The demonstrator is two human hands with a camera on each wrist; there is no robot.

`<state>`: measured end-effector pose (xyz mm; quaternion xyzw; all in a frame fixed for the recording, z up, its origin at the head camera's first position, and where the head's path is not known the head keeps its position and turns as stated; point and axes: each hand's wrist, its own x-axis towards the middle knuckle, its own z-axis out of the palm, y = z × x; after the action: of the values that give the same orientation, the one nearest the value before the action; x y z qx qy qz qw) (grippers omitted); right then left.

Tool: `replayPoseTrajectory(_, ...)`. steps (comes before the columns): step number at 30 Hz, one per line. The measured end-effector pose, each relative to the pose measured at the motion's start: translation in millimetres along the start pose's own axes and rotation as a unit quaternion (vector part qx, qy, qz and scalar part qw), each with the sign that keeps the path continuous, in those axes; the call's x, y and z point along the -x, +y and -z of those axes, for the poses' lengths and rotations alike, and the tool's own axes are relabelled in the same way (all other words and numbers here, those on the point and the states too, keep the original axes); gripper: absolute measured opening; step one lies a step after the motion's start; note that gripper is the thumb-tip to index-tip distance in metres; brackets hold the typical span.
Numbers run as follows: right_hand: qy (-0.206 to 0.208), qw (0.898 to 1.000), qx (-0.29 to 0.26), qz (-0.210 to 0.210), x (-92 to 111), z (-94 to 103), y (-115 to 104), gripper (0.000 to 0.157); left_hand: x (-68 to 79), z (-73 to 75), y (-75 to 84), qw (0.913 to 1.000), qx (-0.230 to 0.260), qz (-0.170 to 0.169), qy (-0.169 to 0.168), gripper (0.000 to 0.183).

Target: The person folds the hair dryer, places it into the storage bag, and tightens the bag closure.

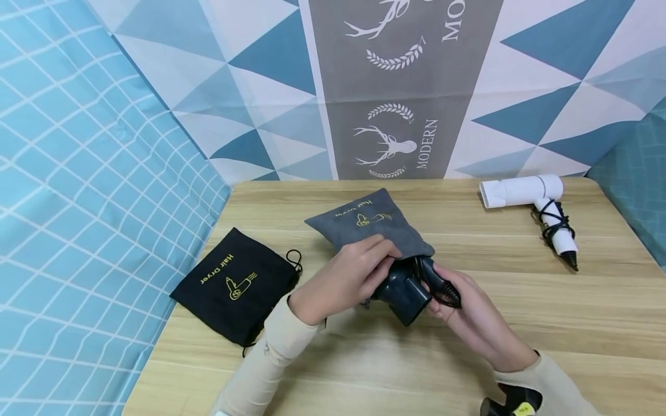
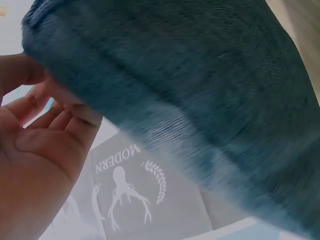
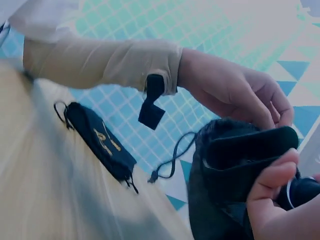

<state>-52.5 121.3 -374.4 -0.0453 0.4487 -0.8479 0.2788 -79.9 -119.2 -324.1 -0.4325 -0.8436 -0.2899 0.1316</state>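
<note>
A dark hair dryer [image 1: 403,294] sits partly inside the mouth of a grey drawstring bag [image 1: 359,222]. Its nozzle and the end of its folded handle stick out toward the person. My left hand [image 1: 359,268] pinches the rim of the bag, whose cloth fills much of the left wrist view. From the right, my right hand [image 1: 470,315] grips the dryer by the handle and cord end. In the right wrist view, the thumb [image 3: 277,175] lies against the wide nozzle opening [image 3: 245,155]. The dryer's rear part is hidden in the bag.
A black drawstring bag [image 1: 236,289] with a gold "Hair Dryer" print lies flat on the wooden table [image 1: 520,300] at the left. At the back right lies a white hair dryer [image 1: 520,190], its black cord wound around the handle. Patterned cloth hangs behind the table.
</note>
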Motion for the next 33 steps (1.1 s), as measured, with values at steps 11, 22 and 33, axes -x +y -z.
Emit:
replayPoseTrajectory(11,0.022,0.993,-0.108,-0.041,-16,4.0,5,0.032,1.7,15.4,-9.2,0.9994,0.017,0.013,-0.026,0.017)
replayPoseTrajectory(22,0.017,0.997,-0.014,-0.077,-31,-2.6,20,0.038,0.7,8.6,-6.8,0.9978,0.045,0.008,-0.047,0.025)
replayPoseTrajectory(33,-0.045,0.994,0.09,-0.032,-29,-11.3,14,0.032,2.5,14.5,-15.0,0.9996,0.025,0.006,0.007,0.023)
